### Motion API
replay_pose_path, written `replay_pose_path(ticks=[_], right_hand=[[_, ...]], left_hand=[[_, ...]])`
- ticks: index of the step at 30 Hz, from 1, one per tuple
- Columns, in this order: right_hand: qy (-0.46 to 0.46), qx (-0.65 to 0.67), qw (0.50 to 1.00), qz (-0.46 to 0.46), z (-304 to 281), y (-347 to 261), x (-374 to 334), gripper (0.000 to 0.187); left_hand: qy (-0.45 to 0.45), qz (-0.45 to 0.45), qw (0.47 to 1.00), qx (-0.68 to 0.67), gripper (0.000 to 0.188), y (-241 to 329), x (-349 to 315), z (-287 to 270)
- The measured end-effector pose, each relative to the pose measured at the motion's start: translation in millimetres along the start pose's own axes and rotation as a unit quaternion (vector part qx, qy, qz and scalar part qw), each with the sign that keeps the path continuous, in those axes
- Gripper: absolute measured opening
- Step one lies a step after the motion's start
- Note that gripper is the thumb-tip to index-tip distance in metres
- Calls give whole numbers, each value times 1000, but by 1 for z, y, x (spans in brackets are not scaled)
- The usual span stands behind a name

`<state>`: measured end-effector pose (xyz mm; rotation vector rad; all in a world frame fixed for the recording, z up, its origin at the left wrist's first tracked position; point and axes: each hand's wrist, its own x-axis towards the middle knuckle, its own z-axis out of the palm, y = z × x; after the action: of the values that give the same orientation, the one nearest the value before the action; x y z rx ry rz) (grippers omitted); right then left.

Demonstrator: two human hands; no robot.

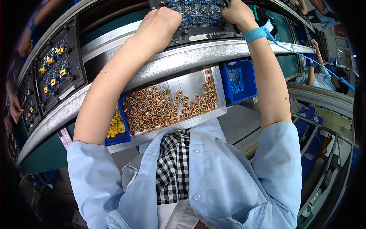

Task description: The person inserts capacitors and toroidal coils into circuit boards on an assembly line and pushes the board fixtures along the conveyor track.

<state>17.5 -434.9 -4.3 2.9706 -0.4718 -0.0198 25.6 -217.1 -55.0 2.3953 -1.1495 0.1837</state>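
Dividing board [202, 17] from tray [188, 81] is a rail [196, 53]

A line of pale printed letters and numerals runs along the near edge of the far black carrier frame [225, 34], beside a white label [198, 37] with no readable text. The left carrier frame [78, 81] bears a similar white strip [67, 92]; notices [341, 42] at far right are too small to read.

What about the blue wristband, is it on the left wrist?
No, the blue wristband is around the right hand's wrist, while the wrist of the left hand is bare.
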Motion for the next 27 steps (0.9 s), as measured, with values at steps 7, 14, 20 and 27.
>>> replay_pose_path(ticks=[7, 14, 20, 27], right_hand=[[17, 65, 996, 64, 8, 5, -2, 26], [-15, -46, 999, -18, -3, -5, -1, 29], [30, -53, 997, -47, 5, -8, 0, 28], [24, -30, 994, -98, 7, 0, 0, 27]], left_hand=[[4, -17, 999, -40, 11, 1, -3, -6], [-10, 23, 999, -43, 12, 4, -3, -22], [-17, -43, 997, -66, 12, 2, 1, -6], [1, -63, 994, -94, 12, 9, 2, -15]])
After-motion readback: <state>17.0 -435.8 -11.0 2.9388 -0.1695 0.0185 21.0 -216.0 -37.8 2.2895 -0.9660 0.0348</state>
